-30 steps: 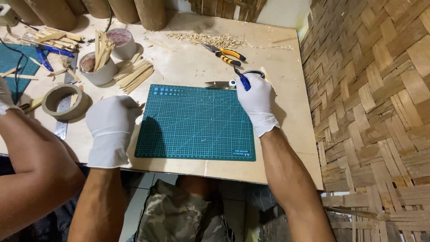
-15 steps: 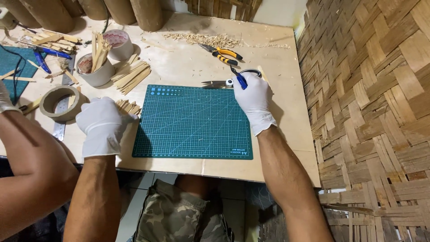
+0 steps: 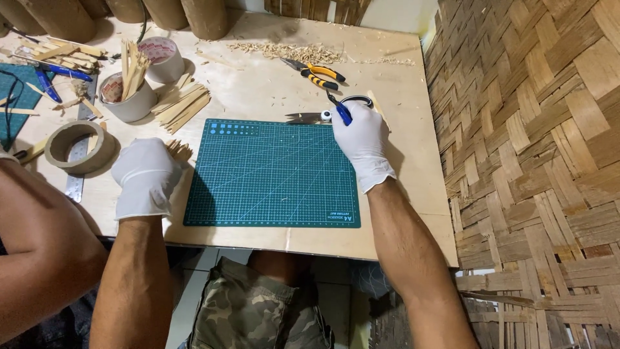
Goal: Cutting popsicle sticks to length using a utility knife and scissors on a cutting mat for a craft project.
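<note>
A green cutting mat (image 3: 274,174) lies on the plywood table (image 3: 258,90) in front of me. My right hand (image 3: 363,143), in a white glove, rests at the mat's far right corner, its fingers on the blue and black handles of a pair of scissors (image 3: 329,115) whose blades point left. My left hand (image 3: 145,176), also gloved, is curled at the mat's left edge over a small bunch of thin bamboo sticks (image 3: 179,150).
Yellow-handled pliers (image 3: 316,72) and wood shavings (image 3: 287,52) lie at the back. A cup of bamboo sticks (image 3: 129,90), tape rolls (image 3: 77,145), loose bamboo strips (image 3: 184,103) and a metal ruler (image 3: 76,184) crowd the left. Another person's arm (image 3: 39,245) is at the left. A woven bamboo wall (image 3: 536,161) stands on the right.
My left hand has slid left off the mat's corner onto the bunch of sticks beside it. My right hand stays on the scissors.
</note>
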